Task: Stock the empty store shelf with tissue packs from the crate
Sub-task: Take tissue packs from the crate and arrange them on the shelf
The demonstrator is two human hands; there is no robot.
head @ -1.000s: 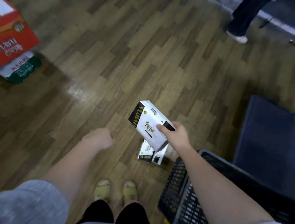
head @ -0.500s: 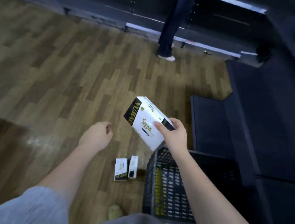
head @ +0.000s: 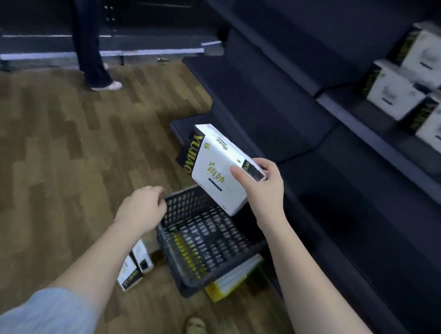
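One tissue pack (head: 215, 167), white with a black end panel, tilted, held in the air above the far side of the crate (head: 202, 236); my right hand (head: 262, 190) grasps its near right corner, thumb on the printed face. Crate: black mesh, on the wood floor (head: 48, 159), at 6 o'clock from the pack. My left hand (head: 142, 208): loosely curled, holding nothing, at the crate's left rim, at 8 o'clock from the pack; whether it touches the rim I cannot tell. Two small packs (head: 135, 266) on the floor, left of the crate. Several stocked packs (head: 428, 89) on the dark shelf (head: 382, 148), at 2 o'clock. Another person's leg (head: 87, 31), at 11 o'clock, well apart.
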